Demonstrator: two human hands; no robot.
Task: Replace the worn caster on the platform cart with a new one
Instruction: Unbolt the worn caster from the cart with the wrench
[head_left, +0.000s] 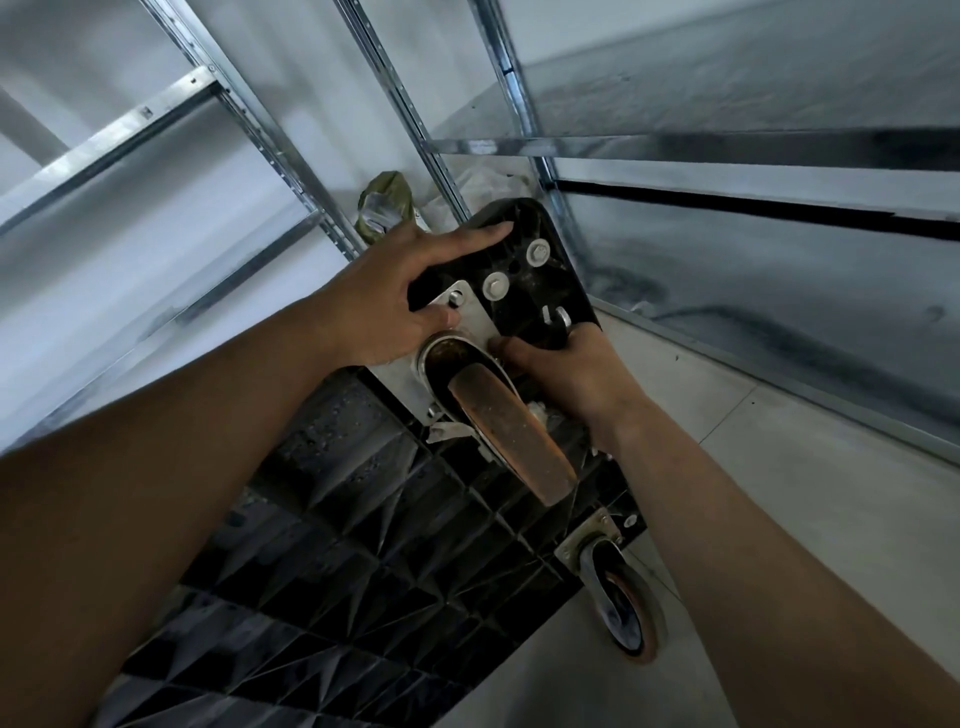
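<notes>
Forearms (208, 467) converge on worn caster (511, 431), bolted to upturned platform cart (332, 519).
Left hand (415, 291) flat, bracing corner; right hand (566, 364) grips cart edge by mounting plate (475, 317). Likely unbolting stage; bolts (495, 286) need loosening.

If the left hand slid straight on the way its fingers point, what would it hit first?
The left hand lies flat on the platform cart underside, fingers aimed at its rounded corner. Beyond that edge, the metal shelving upright looks first in line, though depth is unclear.
</notes>
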